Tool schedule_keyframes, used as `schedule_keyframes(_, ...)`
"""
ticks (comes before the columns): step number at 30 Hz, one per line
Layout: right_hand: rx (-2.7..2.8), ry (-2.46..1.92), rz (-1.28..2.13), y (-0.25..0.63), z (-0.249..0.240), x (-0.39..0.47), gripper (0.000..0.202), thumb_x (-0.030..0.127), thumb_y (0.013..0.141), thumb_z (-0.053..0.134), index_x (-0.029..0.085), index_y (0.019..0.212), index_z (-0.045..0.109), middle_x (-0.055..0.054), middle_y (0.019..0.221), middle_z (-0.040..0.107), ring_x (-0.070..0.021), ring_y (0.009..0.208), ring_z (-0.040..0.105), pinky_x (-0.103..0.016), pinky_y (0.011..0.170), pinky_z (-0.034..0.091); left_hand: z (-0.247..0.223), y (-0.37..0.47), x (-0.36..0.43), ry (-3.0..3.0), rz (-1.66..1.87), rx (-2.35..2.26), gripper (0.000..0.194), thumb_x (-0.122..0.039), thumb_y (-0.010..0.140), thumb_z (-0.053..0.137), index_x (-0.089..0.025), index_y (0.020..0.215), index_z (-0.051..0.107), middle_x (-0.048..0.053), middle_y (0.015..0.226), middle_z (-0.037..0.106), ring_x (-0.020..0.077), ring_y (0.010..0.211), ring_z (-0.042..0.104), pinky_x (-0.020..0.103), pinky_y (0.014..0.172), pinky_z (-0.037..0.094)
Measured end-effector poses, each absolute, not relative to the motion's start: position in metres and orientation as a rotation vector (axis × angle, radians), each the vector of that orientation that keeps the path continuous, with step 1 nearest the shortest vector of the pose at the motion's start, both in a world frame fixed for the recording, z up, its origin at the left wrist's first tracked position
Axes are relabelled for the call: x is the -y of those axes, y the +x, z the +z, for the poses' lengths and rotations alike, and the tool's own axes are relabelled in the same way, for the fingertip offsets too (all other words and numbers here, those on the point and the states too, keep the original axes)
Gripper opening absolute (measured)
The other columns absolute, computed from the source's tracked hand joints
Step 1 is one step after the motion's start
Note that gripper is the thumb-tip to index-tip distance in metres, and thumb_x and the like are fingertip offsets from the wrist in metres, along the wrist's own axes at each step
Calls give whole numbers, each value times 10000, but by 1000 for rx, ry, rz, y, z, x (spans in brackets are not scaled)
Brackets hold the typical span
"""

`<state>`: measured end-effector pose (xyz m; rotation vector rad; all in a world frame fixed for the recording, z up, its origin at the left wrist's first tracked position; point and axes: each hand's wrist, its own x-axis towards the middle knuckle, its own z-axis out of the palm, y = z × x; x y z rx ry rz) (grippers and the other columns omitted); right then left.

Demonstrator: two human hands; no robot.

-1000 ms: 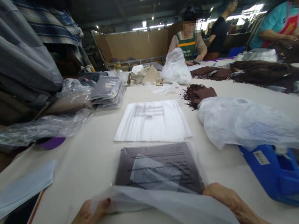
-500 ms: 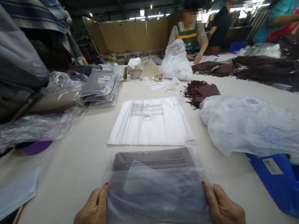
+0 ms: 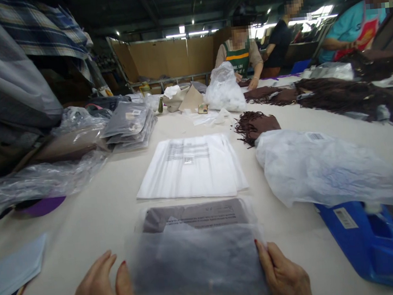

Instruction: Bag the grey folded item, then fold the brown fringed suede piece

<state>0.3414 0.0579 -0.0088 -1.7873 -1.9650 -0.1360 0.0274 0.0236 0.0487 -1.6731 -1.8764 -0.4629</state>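
Note:
A frosted plastic bag [image 3: 200, 271] with a flat dark grey item inside lies on the table in front of me. Printed text and a pale patch show near its far end. At the bag's left edge, my left hand [image 3: 100, 289] is open, thumb apart from the fingers, with nothing in its grasp. My right hand [image 3: 285, 270] pinches the right edge, thumb on top and fingers partly hidden. Just beyond lies a flat stack of white translucent bags [image 3: 188, 178] with a barcode label.
A blue tape dispenser [image 3: 366, 247] stands at right, below a crumpled white plastic bag [image 3: 322, 168]. Brown fringed pieces [image 3: 263, 122] lie behind. Packed grey bags [image 3: 127, 119] are piled at left. A co-worker in a green apron [image 3: 239, 61] stands across the table; other people are further right.
My left hand has let go of the bag's left edge and spread its fingers. The right hand keeps its grip. The whole view has shifted slightly.

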Motion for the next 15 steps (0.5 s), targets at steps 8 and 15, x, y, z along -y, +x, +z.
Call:
schedule_keyframes(8, 1906, -1817, -232, 337, 1, -61, 462, 445, 944, 254, 230, 604, 479, 50, 373, 508, -136, 317, 540, -245, 363, 293, 48, 101, -88, -2366, -194, 1335, 527, -399, 874, 467, -283, 1363, 308, 73, 1384, 401, 347, 1253, 356, 577, 985, 310)
schedule_keyframes(15, 1788, -1920, -249, 340, -5, -67, 472, 465, 940, 236, 216, 645, 507, 44, 363, 528, -142, 303, 540, -249, 351, 276, 24, 87, -99, -2364, -256, 1374, 468, -369, 895, 370, -291, 1354, 328, 69, 1386, 400, 349, 1243, 363, 573, 935, 350)
